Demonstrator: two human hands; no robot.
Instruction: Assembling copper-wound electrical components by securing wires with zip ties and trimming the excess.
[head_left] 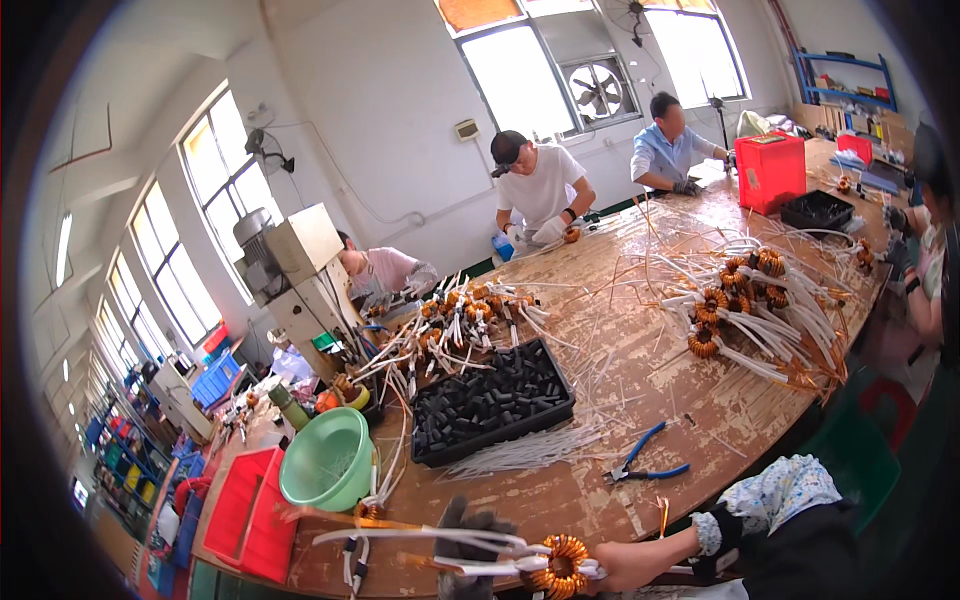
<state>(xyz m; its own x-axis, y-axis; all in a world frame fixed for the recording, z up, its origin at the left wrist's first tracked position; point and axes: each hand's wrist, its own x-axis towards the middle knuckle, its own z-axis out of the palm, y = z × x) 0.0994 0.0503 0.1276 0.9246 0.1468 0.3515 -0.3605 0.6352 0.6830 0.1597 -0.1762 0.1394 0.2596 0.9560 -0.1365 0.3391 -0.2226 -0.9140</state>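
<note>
Here, in the head view, a copper-wound ring coil (546, 577) with white-sleeved leads (400, 535) is held toward six o'clock, at the near edge of a worn wooden counter (700, 430). At its three-o'clock side it is gripped by the right hand (625, 566), bare, with fingers closed. At its ten-o'clock side, the grey-gloved left hand (470, 545) is crossed by the leads; whether they are grasped by it cannot be told. Blue-handled pliers (655, 472), handles apart, are seen between four and five o'clock. A black tray (500, 440) filled with short black pieces (490, 395) is set at six o'clock, close to the centre, with white strips (530, 452) strewn beside it. One heap of similar coils (475, 310) is gathered just beyond the tray, another heap (708, 305) at three. A green basin (330, 440) and a red bin (265, 560) are placed between seven and eight. Co-workers in pink (390, 270), white (545, 185) and blue (670, 155) are seated from ten to two.
</note>
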